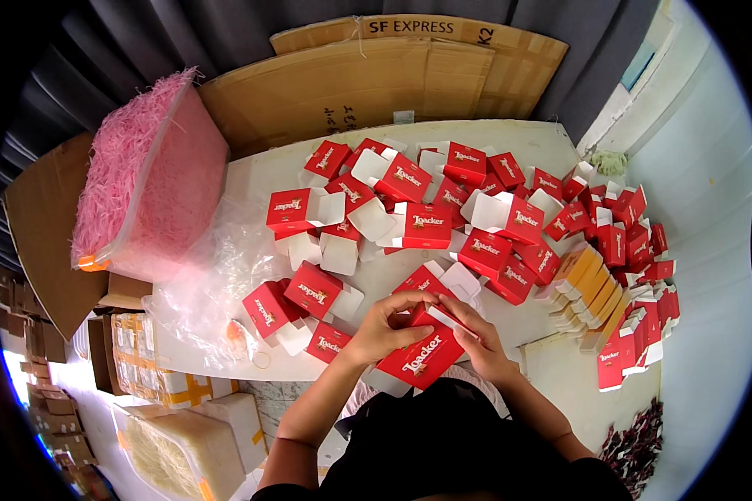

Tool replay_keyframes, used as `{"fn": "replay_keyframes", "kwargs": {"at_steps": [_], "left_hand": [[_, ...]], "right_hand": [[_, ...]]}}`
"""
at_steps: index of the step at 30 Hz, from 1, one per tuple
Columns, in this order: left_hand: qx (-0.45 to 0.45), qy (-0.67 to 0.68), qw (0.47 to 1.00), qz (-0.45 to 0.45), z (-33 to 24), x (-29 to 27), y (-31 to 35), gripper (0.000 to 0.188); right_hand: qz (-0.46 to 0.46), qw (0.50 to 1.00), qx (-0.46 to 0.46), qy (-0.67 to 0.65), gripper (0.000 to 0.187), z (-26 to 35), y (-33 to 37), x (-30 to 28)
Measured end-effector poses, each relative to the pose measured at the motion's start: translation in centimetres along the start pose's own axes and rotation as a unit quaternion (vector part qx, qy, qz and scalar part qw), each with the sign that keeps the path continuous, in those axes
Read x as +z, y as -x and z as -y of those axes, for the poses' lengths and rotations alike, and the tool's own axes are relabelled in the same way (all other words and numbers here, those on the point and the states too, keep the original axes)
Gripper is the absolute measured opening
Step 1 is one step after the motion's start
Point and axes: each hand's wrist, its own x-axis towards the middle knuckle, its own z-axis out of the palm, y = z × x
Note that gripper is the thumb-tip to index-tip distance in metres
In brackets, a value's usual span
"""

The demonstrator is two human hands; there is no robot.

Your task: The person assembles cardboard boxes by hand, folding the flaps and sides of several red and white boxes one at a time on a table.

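Close to my body, over the table's near edge, I hold a red cardboard box with a white inside. My left hand grips its left side, the thumb lying across the top. At the upper right corner my right hand pinches a white-edged flap with thumb and fingers. Just behind my hands lies another red box with white flaps. To the left of my left hand are more red boxes, their white flaps standing out. Whether the held box contains anything cannot be seen.
Many red boxes cover the white table. Flat yellow-and-white cartons are stacked at the right. A clear tub of pink paper shreds and crumpled clear plastic lie left. Cardboard sheets lean behind.
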Motion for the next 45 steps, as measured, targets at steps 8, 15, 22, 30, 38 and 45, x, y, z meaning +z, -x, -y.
{"fn": "replay_keyframes", "kwargs": {"at_steps": [8,15,22,30,38,45], "left_hand": [[0.021,-0.045,0.998,0.040,0.3,0.4,-0.5,0.045],[-0.061,0.028,0.998,-0.016,0.5,0.1,-0.9,0.039],[0.002,0.014,0.999,-0.040,0.7,-0.7,-1.7,0.034],[-0.004,0.030,0.997,-0.069,2.3,0.8,-2.5,0.038],[0.051,0.050,0.996,-0.053,3.3,1.6,-2.7,0.039],[0.084,0.091,0.989,-0.076,2.5,1.7,-1.6,0.039]], "right_hand": [[-0.001,1.000,-0.005,0.005,0.047,-1.2,0.0,-0.6],[0.012,0.998,-0.035,0.060,0.052,-0.4,-0.7,-0.2],[-0.083,0.995,-0.009,-0.057,0.042,-2.2,-0.7,0.1],[-0.166,0.970,0.040,-0.171,0.030,-4.0,-0.8,-0.2],[-0.183,0.967,0.019,-0.178,0.035,-3.7,-0.8,-0.2],[-0.174,0.942,-0.025,-0.285,0.052,-3.9,-1.1,0.5]]}}
